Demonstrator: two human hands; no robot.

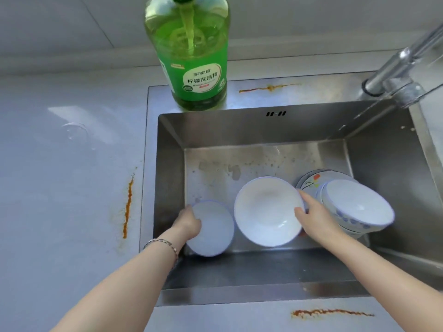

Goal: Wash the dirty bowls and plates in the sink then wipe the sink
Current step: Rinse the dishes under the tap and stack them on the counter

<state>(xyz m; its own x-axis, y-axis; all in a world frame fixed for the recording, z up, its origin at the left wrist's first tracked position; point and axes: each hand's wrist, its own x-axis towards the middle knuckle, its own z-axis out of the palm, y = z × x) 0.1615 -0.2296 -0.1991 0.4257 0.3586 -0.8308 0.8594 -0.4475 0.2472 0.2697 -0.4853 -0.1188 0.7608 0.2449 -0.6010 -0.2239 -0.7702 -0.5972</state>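
Bowls in both hands, inside the sink point(239, 130), along its near edge.

Left hand point(189, 224) curled over the left rim of the small bowl point(213, 231) at the near-left corner. Right hand point(314, 216) pinched the right rim of the large bowl point(266, 212) at mid-floor, thumb inside. Both bowls were round, so no long axis; their mouths faced up, tipped slightly toward the near edge. The faucet point(395, 68) stood at the far-right corner, so the right hand's bowl looked nearer for rinsing. Stacked bowls point(357, 207) leaned on a plate point(309, 183) at the right wall, just beside that hand.
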